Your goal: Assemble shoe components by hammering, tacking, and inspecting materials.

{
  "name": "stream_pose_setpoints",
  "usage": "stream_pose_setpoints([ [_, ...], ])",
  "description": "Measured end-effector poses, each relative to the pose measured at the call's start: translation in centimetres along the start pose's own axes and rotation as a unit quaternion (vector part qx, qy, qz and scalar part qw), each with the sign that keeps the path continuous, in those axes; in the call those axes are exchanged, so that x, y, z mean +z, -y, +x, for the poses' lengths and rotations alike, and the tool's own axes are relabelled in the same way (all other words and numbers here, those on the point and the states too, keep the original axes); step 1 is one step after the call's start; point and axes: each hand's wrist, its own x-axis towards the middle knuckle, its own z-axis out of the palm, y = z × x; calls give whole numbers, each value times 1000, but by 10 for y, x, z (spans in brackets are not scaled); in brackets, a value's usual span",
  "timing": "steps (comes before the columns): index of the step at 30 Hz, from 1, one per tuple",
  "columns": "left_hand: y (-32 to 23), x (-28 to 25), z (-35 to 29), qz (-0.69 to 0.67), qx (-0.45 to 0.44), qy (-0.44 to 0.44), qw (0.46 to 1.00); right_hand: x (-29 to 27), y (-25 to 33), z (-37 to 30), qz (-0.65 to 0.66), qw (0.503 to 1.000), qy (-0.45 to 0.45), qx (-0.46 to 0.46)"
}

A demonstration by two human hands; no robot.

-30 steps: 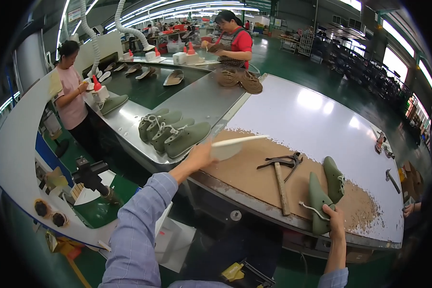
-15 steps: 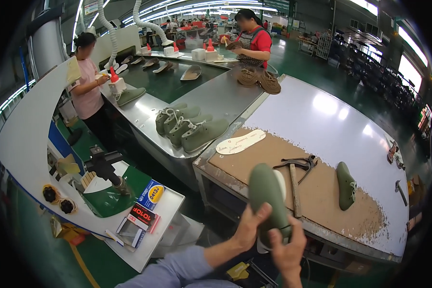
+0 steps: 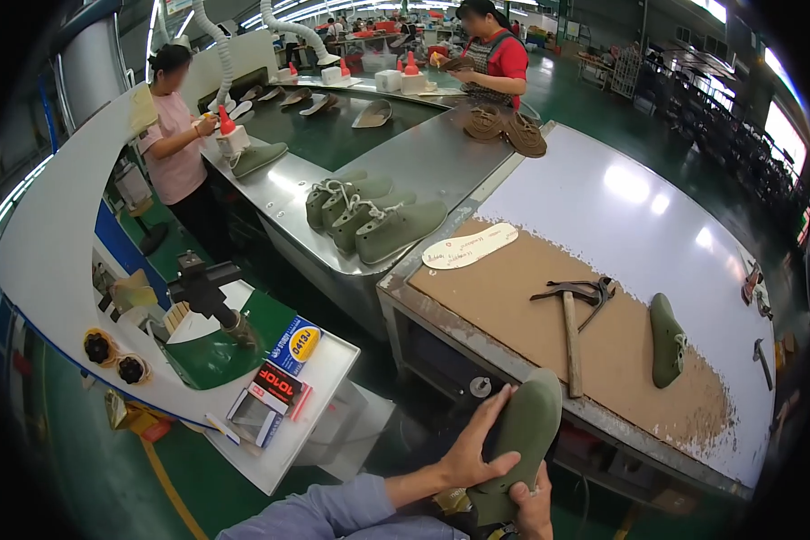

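Note:
Close to me, in front of the worktable's near edge, is a smooth green shoe last, its rounded toe end pointing up and away. My left hand grips its left side, thumb across the surface and fingers along the edge. Lower down, my right hand holds the heel end with its thumb pressed on it. On the worktable beyond lie a wooden-handled hammer, dark pincers around the hammer's head, and a cream insole with handwriting. Another green last with a lace lies to the right.
Several green lasts with strings stand on the metal bench, brown shoes behind them. A machine with a black post and small boxes is at left. Two co-workers stand across the bench. A second hammer lies far right.
The last has come down and nearer to me, off the worktable's edge. My left fingers now lie along its side. A pale piece beside the last is no longer visible. The view has shifted slightly.

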Motion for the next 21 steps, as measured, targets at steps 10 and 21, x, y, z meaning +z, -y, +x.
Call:
stream_pose_setpoints([
  [10,40,29,0,344,145,306,876,-64,-30,36,-659,704,51,-261],
  [21,128,18,1,512,106,325,788,-73,-44,-37,-463,864,-197,-24],
])
